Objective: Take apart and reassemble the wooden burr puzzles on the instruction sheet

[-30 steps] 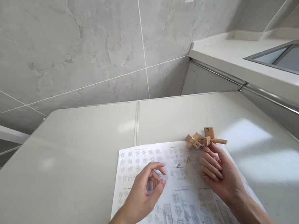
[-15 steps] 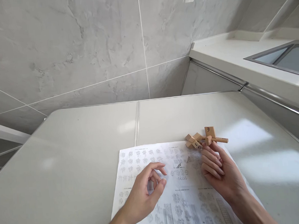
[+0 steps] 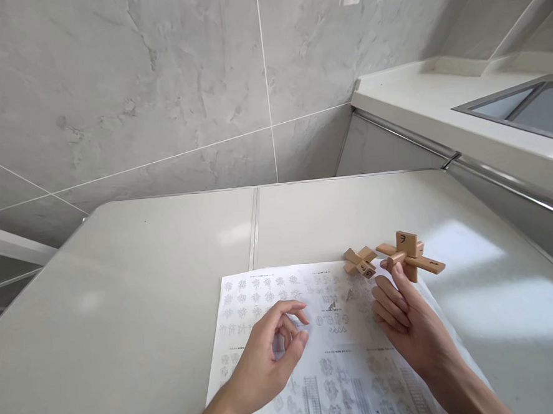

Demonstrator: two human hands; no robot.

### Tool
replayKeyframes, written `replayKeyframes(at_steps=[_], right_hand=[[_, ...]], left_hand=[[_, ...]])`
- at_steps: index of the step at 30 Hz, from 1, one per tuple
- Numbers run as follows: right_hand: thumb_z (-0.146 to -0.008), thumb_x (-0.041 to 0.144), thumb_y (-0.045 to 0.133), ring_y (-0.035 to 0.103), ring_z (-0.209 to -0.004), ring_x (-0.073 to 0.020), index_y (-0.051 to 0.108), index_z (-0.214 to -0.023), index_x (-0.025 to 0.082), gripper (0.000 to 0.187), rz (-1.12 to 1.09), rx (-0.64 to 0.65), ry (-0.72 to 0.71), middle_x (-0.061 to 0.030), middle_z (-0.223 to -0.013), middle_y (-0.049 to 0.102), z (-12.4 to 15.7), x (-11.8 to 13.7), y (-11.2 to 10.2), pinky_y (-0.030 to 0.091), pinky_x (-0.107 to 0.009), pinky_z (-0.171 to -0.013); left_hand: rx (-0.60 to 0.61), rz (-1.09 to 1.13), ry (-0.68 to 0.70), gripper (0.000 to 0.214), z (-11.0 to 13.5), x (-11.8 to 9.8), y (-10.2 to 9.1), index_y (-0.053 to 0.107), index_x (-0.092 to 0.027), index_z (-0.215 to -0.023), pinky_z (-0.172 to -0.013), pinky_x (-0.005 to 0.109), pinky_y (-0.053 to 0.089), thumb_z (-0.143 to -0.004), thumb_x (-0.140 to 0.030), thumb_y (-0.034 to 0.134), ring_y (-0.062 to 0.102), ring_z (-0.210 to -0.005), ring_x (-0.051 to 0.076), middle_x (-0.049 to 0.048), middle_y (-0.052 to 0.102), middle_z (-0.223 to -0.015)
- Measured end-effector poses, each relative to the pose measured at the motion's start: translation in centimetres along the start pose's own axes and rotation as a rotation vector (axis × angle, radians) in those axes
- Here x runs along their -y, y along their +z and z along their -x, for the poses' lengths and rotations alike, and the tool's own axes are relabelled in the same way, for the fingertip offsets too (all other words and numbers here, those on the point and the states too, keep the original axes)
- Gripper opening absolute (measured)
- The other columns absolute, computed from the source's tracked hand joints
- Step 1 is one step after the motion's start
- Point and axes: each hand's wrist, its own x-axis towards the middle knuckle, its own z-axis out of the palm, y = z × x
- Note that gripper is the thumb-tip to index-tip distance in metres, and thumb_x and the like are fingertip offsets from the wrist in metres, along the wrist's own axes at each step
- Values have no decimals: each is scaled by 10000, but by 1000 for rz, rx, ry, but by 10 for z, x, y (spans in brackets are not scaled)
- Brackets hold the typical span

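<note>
Wooden cross (image 3: pixel 406 245) pinched in the right hand (image 3: pixel 409 319), far right of the sheet (image 3: pixel 331 341); left hand (image 3: pixel 272 352) apart, curled around nothing.
Held by one bar (image 3: pixel 396 259), the cross could twist loose if the pinch slackened, or knock the second cross (image 3: pixel 367 268) just left. The sheet's near edge is cut off, its print illegible; contact with the table (image 3: pixel 122 291) is unclear.

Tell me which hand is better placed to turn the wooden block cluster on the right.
Probably the right hand: it already pinches the near end of that wooden block cluster. The left hand is curled and empty over the printed sheet, farther away.
</note>
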Motion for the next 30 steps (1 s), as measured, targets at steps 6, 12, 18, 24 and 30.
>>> replayKeyframes(at_steps=[6,12,18,24,30], right_hand=[[-979,574,822,262,-494,-70,653,-840,225,413,369,100,-161,103,-592,345,14,-9,3,303,-178,-435],[-1009,649,724,376,-499,-106,639,-755,216,509,719,349,-52,47,-589,462,23,-21,-5,292,-242,-459],[-1047,595,682,462,-626,-168,754,-870,240,403,912,612,-3,10,-692,573,32,-11,11,367,-286,-576],[-1032,619,673,513,-713,-201,762,-895,268,387,979,820,164,-8,-803,660,41,-8,25,419,-295,-655],[-1019,644,666,551,-782,-225,765,-893,275,402,997,838,196,-17,-817,664,45,-11,22,453,-289,-672]], left_hand=[[7,7,6,284,-1,-3,0,612,-318,-1386,-811,355,546,-1133,-436,559,585,-837,183,64,684,-1218],[-25,44,23,356,1,-4,0,626,-313,-1383,-831,369,554,-1120,-547,570,599,-847,192,72,688,-1169],[-43,164,100,842,4,1,-3,512,-343,-1533,-1184,530,438,-876,-805,761,593,-1305,345,139,620,-1448],[227,432,88,1192,5,-1,-7,456,-326,-1640,-1277,688,309,-660,-850,887,478,-1519,472,203,508,-1633],[288,548,77,1083,9,1,-9,615,-271,-1539,-1183,662,457,-655,-812,927,534,-1477,488,210,620,-1503]])
